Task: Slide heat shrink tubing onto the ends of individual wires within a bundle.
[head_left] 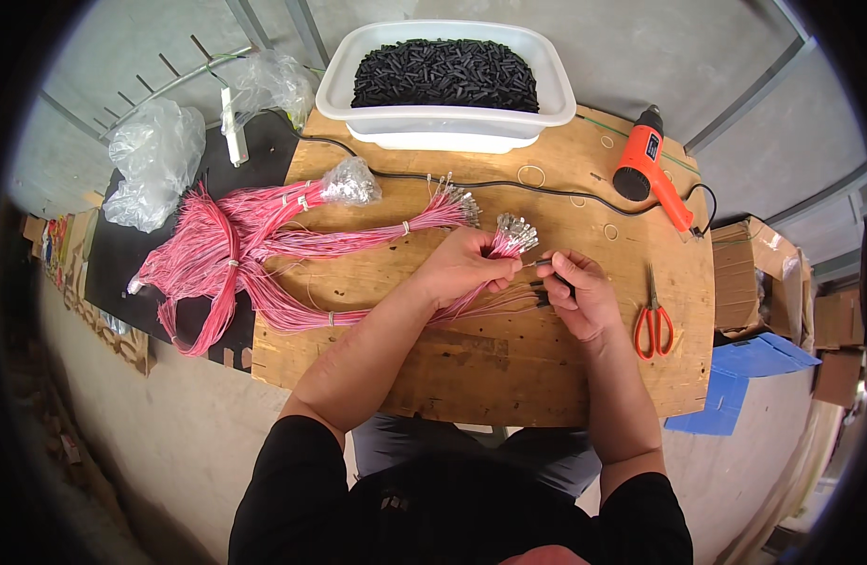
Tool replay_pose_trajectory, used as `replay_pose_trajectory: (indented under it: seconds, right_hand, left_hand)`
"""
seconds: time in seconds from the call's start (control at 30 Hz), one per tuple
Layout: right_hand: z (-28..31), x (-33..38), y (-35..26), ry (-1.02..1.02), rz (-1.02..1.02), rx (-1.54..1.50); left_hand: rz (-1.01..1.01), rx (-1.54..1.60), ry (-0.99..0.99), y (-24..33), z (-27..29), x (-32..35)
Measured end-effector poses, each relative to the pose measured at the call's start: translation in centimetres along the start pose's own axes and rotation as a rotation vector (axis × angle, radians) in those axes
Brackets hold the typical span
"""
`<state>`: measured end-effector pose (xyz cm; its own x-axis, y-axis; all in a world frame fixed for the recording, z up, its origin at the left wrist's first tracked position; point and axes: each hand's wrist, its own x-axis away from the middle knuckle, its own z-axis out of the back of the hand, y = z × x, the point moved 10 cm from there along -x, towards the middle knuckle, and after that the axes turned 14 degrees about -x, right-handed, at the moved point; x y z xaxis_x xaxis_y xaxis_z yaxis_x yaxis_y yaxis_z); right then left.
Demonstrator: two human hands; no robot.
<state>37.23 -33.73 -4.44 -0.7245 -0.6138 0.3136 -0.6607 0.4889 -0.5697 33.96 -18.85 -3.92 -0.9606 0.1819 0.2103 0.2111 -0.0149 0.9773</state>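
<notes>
Table (pixel 518 377): left hand (pixel 460 267) gripping wires (pixel 511 241), right hand (pixel 587 297) pinching tube (pixel 544 263).

A workshop is indicated — pink wires (pixel 207 254) are spread across the left edge of the wooden tabletop (pixel 509 367), a tub (pixel 443 122) of black sleeves (pixel 447 75) is set at its far edge, a heat gun (pixel 645 162) near its far right corner.

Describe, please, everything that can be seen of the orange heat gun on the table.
The heat gun has an orange, plastic-looking body with a dark label, a black nozzle and a round black rear end. It rests near the right side of the wooden table, nozzle toward the far edge, handle slanting toward the lower right. A black cord runs across to the handle and loops beyond it.
</notes>
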Motion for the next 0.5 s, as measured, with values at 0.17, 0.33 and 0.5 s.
replay_pose_trajectory:
  seconds: [0.17,0.33,0.5]
  right_hand:
    - [-0.14,0.09,0.29,-0.002,-0.016,0.044]
    - [-0.34,0.19,0.18,0.005,-0.021,0.042]
    - [-0.45,0.14,0.36,0.002,-0.013,0.067]
  left_hand:
    - [-0.007,0.001,-0.014,-0.08,-0.19,-0.03]
    - [0.003,-0.008,-0.003,0.02,-0.19,0.07]
    - [-0.003,-0.015,-0.011,0.11,-0.31,0.19]
